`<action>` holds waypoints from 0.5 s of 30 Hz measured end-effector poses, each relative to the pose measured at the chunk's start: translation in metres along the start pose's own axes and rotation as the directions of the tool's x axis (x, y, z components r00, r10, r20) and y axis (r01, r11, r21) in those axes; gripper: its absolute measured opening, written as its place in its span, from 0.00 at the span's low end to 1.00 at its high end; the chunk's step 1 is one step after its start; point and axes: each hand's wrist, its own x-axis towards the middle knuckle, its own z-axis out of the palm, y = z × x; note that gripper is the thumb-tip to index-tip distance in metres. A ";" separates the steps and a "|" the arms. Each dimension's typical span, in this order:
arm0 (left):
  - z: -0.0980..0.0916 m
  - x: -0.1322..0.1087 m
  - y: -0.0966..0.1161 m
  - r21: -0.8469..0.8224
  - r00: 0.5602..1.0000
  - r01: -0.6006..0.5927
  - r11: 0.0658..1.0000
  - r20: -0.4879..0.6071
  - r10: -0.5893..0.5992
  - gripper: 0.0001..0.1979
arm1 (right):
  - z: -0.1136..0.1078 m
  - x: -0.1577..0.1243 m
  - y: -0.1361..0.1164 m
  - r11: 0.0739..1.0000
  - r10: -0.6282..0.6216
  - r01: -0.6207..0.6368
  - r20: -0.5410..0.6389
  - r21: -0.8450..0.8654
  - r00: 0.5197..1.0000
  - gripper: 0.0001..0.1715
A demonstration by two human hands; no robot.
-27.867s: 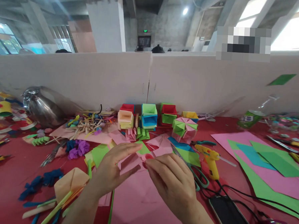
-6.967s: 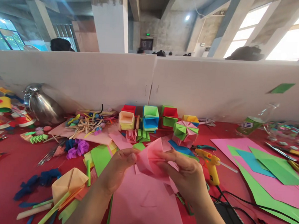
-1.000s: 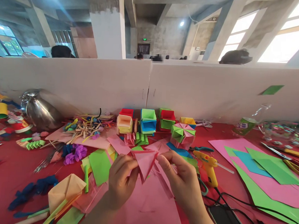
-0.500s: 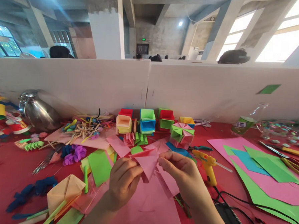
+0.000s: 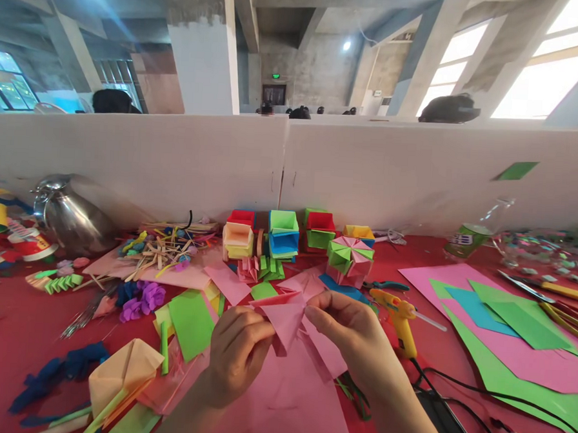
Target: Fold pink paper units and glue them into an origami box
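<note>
Both my hands hold a folded pink paper piece [image 5: 284, 316] above the red table [image 5: 16, 331]. My left hand [image 5: 236, 356] is curled shut, pinching the paper's lower left side. My right hand [image 5: 355, 336] pinches its right edge between thumb and fingers. The piece has a pointed, triangular fold that points down. Under my hands lies a large flat pink sheet [image 5: 284, 403].
Folded paper boxes [image 5: 283, 232] and a pink-green paper ball [image 5: 349, 258] stand by the white partition. A yellow glue gun [image 5: 400, 313], a phone and cables lie right. Coloured sheets [image 5: 506, 331] sit far right. A steel kettle [image 5: 71, 215], sticks and paper flowers crowd the left.
Over the last second my hands have stayed on the pink piece, the left fingers closing a little tighter on the fold. Earlier the piece was wider and less folded.
</note>
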 end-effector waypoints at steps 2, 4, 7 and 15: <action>0.000 -0.001 0.000 -0.016 1.000 -0.007 1.000 0.007 0.007 0.10 | 0.000 0.000 0.000 1.000 0.000 0.000 -0.004 0.001 1.000 0.14; 0.001 -0.001 0.000 -0.030 1.000 -0.025 0.999 0.017 0.025 0.10 | 0.000 0.000 0.001 1.000 0.003 -0.003 -0.009 0.012 1.000 0.14; 0.001 -0.001 0.001 -0.067 0.999 -0.025 0.997 0.033 0.027 0.10 | 0.001 0.002 0.005 0.997 -0.008 0.010 -0.023 0.071 1.000 0.14; 0.001 0.003 0.000 -0.194 0.985 0.171 0.966 0.024 -0.170 0.08 | 0.004 0.010 0.016 0.985 -0.170 0.171 -0.078 0.006 0.982 0.12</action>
